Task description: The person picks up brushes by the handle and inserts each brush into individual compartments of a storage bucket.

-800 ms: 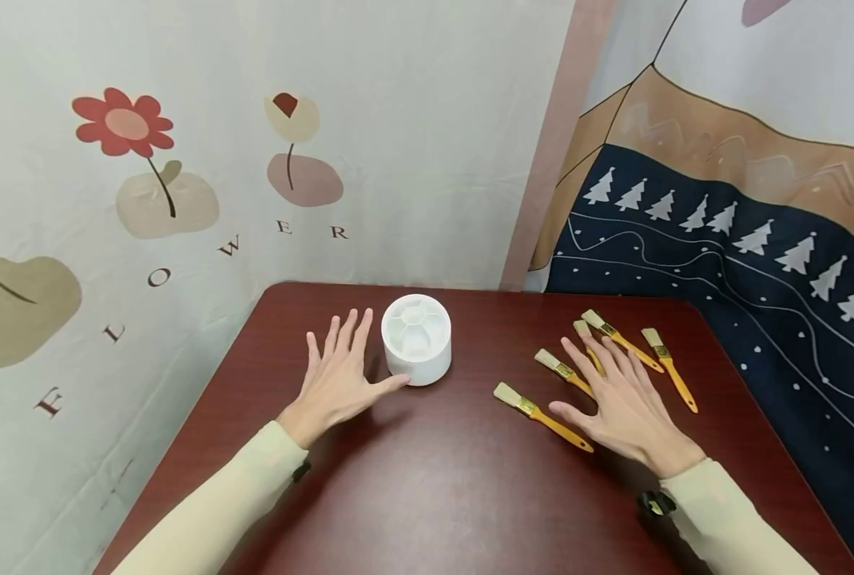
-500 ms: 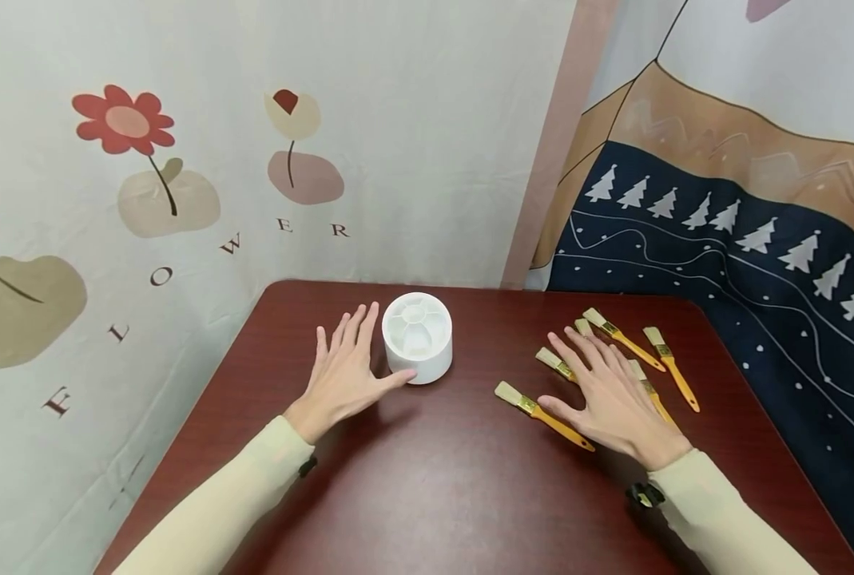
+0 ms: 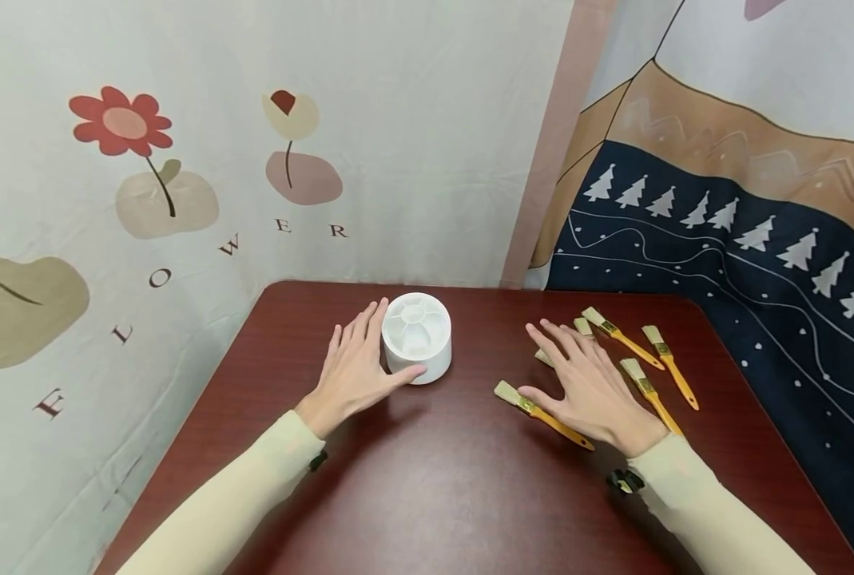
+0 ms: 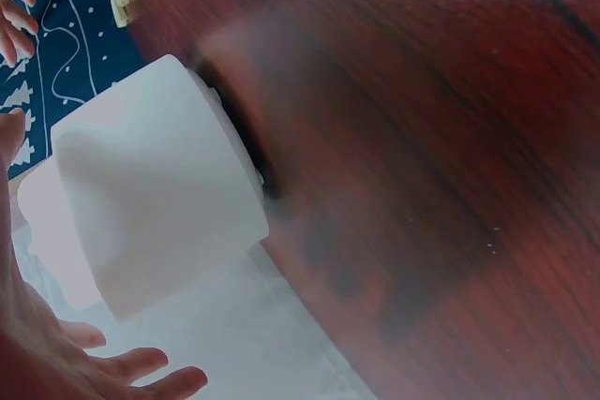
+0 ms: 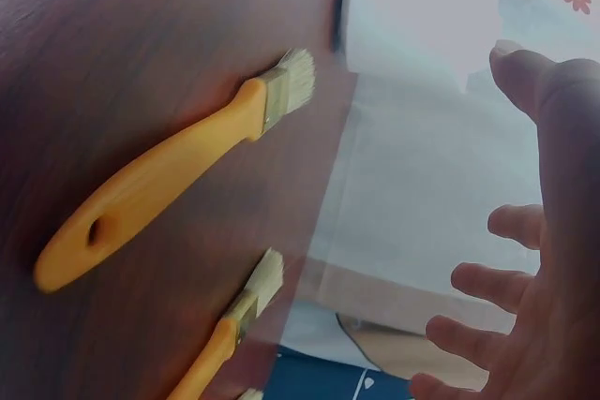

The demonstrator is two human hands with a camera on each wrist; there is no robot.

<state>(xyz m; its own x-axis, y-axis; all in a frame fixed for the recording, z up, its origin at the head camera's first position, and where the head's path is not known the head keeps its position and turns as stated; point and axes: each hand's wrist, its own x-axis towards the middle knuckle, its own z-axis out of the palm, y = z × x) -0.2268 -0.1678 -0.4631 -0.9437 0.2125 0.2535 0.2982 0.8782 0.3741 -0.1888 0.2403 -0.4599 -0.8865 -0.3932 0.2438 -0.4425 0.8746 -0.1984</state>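
Nearing the white cup (image 3: 437,359) on the tabletop (image 3: 427,495), the left hand, (image 3: 355,359) ungripping, now puts it within easy grasp in the head view; the right hand (image 3: 588,383) has shifted left above the brushes (image 3: 669,368). No brush shows in the cup's compartments (image 3: 415,339). Left wrist: fingers spread, contact uncertain. Right wrist: fingers parted, holding nothing.

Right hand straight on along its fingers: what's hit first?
Likely the pale wall cloth beyond the table; the right hand seems lined up to pass right of the white container. Depth is unclear.
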